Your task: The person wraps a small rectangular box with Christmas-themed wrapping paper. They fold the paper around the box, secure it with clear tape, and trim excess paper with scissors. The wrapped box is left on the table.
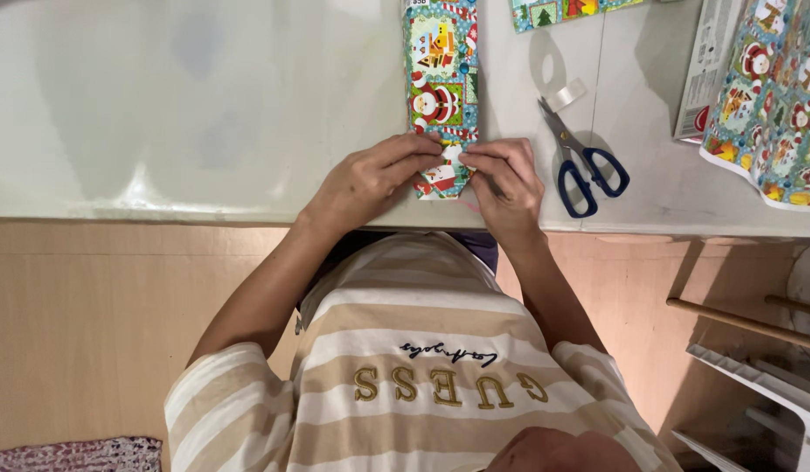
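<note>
The near end of a long, narrow wrapped parcel (pixel 441 96) is pinched between the fingertips of the left hand (pixel 370 179) and the right hand (pixel 508 179), both grips closed on the folded paper at the centre of the frame, just above the table's near edge. The parcel is covered in bright festive paper printed with red, green and blue squares of cartoon figures, and it runs from the hands straight up to the top edge of the frame. A small pale patch is seen between the fingertips; whether it is tape cannot be told. Just right of the right hand, blue-handled scissors (pixel 581 162) are laid with the blades pointing to the upper left, and a clear tape roll (pixel 566 93) stands near their tips. More sheets of the same wrapping paper (pixel 772 105) are spread at the upper right. The white table (pixel 186 114) is left bare across the left half, while its front edge is crossed by both wrists.
</note>
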